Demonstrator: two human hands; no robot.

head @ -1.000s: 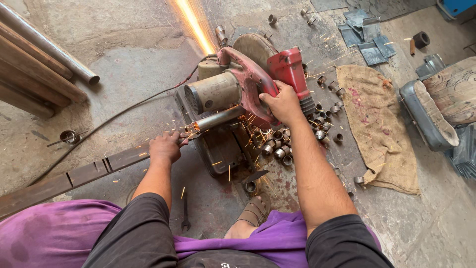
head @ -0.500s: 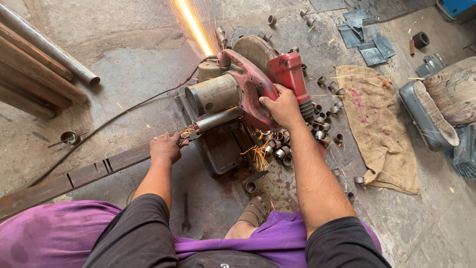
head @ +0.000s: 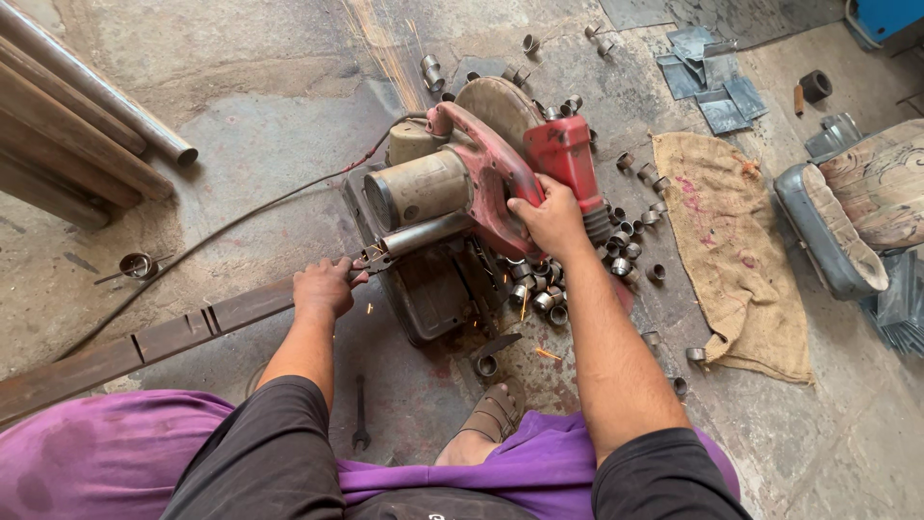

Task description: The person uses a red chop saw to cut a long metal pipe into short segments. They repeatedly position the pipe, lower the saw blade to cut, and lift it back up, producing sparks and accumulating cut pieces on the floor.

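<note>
Now fewer sparks (head: 385, 48), chop saw (head: 481, 173) raised under right hand (head: 549, 220).

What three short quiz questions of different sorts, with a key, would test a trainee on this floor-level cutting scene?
1. True or false: the right hand grips the handle of the red chop saw.
2. Which thing does the left hand hold? A) the spanner B) the metal tube C) the sacking
3. Fill in: the heap of short cut rings lies on the floor just below the ____ hand.

Key
1. True.
2. B, the metal tube, fed in under the saw. The spanner lies untouched by the knee; the sacking lies further right.
3. right
</note>
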